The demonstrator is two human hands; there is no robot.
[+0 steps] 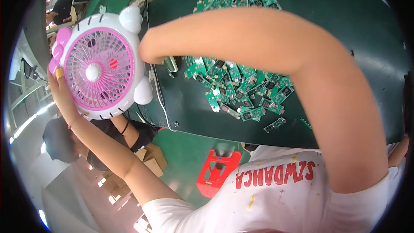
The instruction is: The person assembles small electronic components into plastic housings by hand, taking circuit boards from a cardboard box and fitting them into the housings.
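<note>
Clearly my left hand fingers clasp the pink-and-white cat-faced fan's left rim to steady it off the desk, while my right hand, fingers hidden, presses its right edge.

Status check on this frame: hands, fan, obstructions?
Left hand grips pink-white fan. Right hand at fan's side, grip unclear. Circuit boards piled nearby, clear.

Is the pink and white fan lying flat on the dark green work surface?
No. The pink and white fan is held up off the dark green work surface, gripped by the left hand at its edge.
</note>
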